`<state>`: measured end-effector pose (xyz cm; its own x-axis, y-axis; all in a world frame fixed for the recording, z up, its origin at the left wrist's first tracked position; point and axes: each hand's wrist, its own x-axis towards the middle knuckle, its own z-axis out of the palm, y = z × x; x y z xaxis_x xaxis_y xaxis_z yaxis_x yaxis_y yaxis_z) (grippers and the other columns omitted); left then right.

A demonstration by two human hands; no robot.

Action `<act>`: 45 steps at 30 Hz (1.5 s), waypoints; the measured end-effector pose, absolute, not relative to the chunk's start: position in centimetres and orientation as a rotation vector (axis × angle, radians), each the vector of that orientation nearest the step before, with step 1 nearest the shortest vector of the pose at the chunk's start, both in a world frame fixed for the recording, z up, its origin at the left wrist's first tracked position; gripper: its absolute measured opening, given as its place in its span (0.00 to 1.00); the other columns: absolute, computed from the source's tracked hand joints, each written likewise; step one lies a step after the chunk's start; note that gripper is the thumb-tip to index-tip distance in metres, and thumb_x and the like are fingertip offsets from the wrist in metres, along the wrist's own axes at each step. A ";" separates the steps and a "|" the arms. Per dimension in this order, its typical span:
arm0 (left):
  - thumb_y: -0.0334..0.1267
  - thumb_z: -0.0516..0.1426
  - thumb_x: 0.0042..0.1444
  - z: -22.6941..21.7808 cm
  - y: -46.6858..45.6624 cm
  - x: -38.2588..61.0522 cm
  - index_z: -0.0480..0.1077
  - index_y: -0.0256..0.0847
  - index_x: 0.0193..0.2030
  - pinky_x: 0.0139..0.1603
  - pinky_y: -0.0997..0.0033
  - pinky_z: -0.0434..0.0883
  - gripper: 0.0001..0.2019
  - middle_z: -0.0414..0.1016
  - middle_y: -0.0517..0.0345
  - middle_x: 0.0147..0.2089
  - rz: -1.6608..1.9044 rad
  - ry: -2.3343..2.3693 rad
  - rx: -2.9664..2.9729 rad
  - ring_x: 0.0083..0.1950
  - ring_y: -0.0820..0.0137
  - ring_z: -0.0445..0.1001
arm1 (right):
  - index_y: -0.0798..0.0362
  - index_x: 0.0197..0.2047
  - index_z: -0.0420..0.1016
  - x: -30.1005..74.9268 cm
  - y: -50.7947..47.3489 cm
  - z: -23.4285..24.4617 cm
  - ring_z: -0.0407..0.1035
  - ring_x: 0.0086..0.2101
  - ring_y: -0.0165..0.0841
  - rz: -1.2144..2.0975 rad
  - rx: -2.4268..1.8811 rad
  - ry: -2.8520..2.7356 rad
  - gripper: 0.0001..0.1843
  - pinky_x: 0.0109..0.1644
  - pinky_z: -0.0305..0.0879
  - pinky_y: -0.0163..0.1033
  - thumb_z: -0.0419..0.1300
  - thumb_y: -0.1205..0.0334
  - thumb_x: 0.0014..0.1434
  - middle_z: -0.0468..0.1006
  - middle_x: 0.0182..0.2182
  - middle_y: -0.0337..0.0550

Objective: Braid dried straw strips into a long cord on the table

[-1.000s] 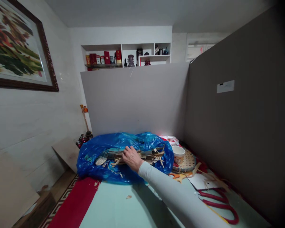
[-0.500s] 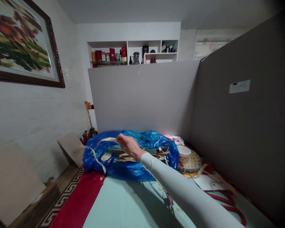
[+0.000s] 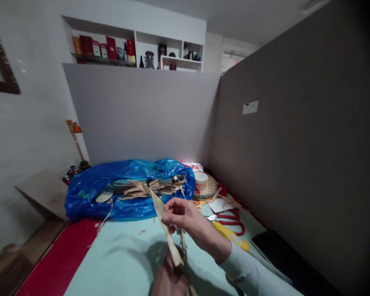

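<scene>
A long, pale dried leaf strip (image 3: pixel 159 207) slants across the middle of the view, its upper end over the blue bag. My right hand (image 3: pixel 193 226), in a light grey sleeve, pinches it between thumb and fingers near the middle. At the bottom edge my left hand (image 3: pixel 170 277) is closed around the lower end, partly blurred and cut off by the frame. Thin, pale fibres (image 3: pixel 183 240) hang between the two hands; what they join onto is hidden. Beyond the hands, an open blue plastic bag (image 3: pixel 126 209) holds a bundle of dried strips (image 3: pixel 160 187).
Red-handled scissors (image 3: pixel 234 222) and a yellow tool (image 3: pixel 231 236) lie right of my right hand. A paper bowl (image 3: pixel 201 179) stands on a woven tray (image 3: pixel 212 187). Grey panels (image 3: pixel 148 111) rise behind and at the right. The tabletop (image 3: pixel 120 255) is pale green.
My right hand has come back from over the bag towards me, with a strip in it. My left hand has come into view at the strip's lower end. The view has swung right.
</scene>
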<state>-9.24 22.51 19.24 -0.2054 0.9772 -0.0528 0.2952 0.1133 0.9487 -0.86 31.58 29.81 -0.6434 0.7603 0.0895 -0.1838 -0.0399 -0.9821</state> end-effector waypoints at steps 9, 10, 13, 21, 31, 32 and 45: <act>0.41 0.64 0.44 19.7 22.3 -9.0 0.77 0.33 0.32 0.32 0.70 0.71 0.12 0.76 0.57 0.23 1.255 1.234 1.046 0.24 0.69 0.70 | 0.57 0.29 0.71 5.7 27.1 25.0 0.59 0.24 0.25 1.448 -0.958 -1.869 0.06 0.26 0.53 0.30 0.63 0.64 0.50 0.68 0.22 0.34; 0.42 0.65 0.43 19.5 22.4 -9.0 0.77 0.33 0.31 0.28 0.72 0.69 0.12 0.72 0.61 0.19 1.256 1.248 1.013 0.20 0.73 0.66 | 0.57 0.29 0.72 6.0 26.9 24.9 0.60 0.24 0.26 1.397 -1.013 -1.932 0.05 0.26 0.52 0.30 0.61 0.64 0.51 0.68 0.22 0.35; 0.43 0.66 0.41 19.2 22.2 -8.9 0.77 0.35 0.30 0.17 0.77 0.59 0.13 0.59 0.70 0.12 1.215 1.300 0.976 0.13 0.80 0.52 | 0.57 0.29 0.74 6.4 26.6 25.4 0.63 0.25 0.27 1.212 -1.112 -2.042 0.05 0.27 0.52 0.31 0.57 0.66 0.53 0.71 0.22 0.37; 0.47 0.65 0.42 21.5 21.7 -8.9 0.72 0.37 0.26 0.14 0.81 0.44 0.14 0.52 0.74 0.12 1.040 1.348 0.903 0.13 0.84 0.45 | 0.55 0.30 0.72 6.5 26.5 25.2 0.64 0.27 0.27 0.925 -1.178 -2.117 0.05 0.31 0.52 0.31 0.55 0.68 0.54 0.74 0.25 0.37; 0.40 0.66 0.43 22.7 21.3 -8.9 0.78 0.35 0.31 0.14 0.80 0.46 0.11 0.56 0.71 0.13 1.110 1.425 0.947 0.14 0.82 0.48 | 0.55 0.30 0.74 6.8 26.5 25.2 0.63 0.24 0.26 1.033 -1.142 -2.204 0.06 0.29 0.52 0.30 0.57 0.64 0.54 0.74 0.23 0.36; 0.39 0.66 0.43 22.7 21.3 -8.9 0.78 0.35 0.31 0.14 0.80 0.48 0.11 0.56 0.71 0.13 1.108 1.435 0.950 0.14 0.81 0.48 | 0.55 0.30 0.74 6.8 26.5 25.2 0.63 0.24 0.26 1.031 -1.163 -2.206 0.06 0.29 0.52 0.30 0.57 0.64 0.54 0.74 0.22 0.36; 0.43 0.64 0.43 22.9 21.4 -8.8 0.79 0.35 0.33 0.19 0.77 0.58 0.13 0.56 0.70 0.11 1.103 1.450 0.968 0.18 0.75 0.57 | 0.55 0.29 0.75 6.5 26.9 25.0 0.62 0.25 0.28 1.143 -1.198 -2.169 0.05 0.28 0.53 0.31 0.57 0.67 0.49 0.71 0.22 0.37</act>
